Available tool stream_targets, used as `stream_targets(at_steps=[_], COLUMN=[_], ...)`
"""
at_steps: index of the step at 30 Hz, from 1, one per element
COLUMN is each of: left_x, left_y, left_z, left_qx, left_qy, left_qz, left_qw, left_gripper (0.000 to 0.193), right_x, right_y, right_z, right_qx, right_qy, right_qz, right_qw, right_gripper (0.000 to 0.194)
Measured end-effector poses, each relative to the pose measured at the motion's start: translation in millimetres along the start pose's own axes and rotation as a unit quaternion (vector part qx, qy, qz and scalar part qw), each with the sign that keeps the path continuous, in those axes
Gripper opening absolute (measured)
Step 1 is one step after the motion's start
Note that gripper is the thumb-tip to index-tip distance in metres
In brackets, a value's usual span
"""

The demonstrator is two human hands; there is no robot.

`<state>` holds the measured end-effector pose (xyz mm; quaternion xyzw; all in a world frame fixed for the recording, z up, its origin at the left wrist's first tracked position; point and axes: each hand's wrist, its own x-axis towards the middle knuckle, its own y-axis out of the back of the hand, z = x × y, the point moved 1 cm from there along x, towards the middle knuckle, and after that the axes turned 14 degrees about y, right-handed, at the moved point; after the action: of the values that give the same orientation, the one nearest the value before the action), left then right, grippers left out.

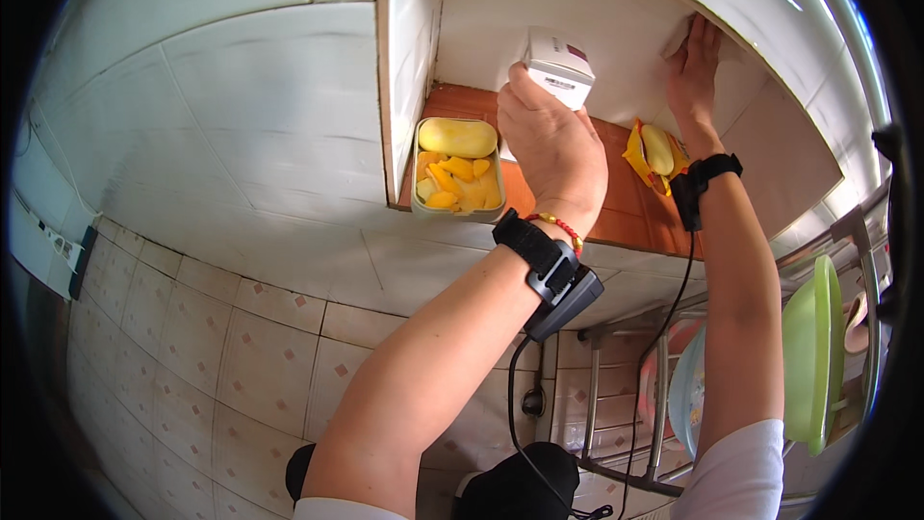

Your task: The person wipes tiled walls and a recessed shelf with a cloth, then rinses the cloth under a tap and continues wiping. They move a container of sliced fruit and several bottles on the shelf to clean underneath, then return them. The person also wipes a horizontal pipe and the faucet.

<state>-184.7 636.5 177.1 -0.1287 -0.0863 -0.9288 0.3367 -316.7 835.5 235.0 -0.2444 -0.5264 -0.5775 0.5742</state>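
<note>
In the head view, my left hand [552, 133] grips a small white cardboard box [561, 72], holding it up over a reddish-brown shelf in a tiled niche. The box bears printing and a barcode. My right hand [695, 76] reaches up at the niche's right side, its fingertips near the upper rim against a pale object or surface; whether it holds anything is unclear. Left of my left hand, a lidless plastic container [460, 213] holds yellow fruit pieces and a whole peeled yellow piece. Below my right hand lies an opened yellow wrapper [635, 159] with an oblong pale-yellow item [657, 149] on it.
White tiled walls [274, 101] surround the niche, with a raised edge on its left. At the lower right, a metal rack [657, 404] holds a green basin [819, 354] and a blue basin [689, 390]. Black cables hang from both wrist devices. A power strip [61, 245] is at far left.
</note>
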Motion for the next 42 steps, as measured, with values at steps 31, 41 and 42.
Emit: stream_targets(at_steps=[31, 41, 42], left_x=[-77, -101, -100], left_y=[73, 216, 226], left_z=[-17, -131, -140], left_qx=[-0.131, -0.024, -0.008], left_qy=[-0.2, -0.23, -0.206], left_qz=[-0.152, -0.168, -0.151], left_qw=[0.959, 0.958, 0.967], left_gripper=[0.062, 0.055, 0.052], right_x=[7, -10, -15], right_y=[-21, 60, 65], right_z=[-77, 23, 39], right_qx=[0.344, -0.067, -0.114], right_qy=[0.118, 0.361, 0.305], right_qz=[-0.203, -0.405, -0.46], right_qw=[0.909, 0.838, 0.826], right_gripper=[0.044, 0.07, 0.07])
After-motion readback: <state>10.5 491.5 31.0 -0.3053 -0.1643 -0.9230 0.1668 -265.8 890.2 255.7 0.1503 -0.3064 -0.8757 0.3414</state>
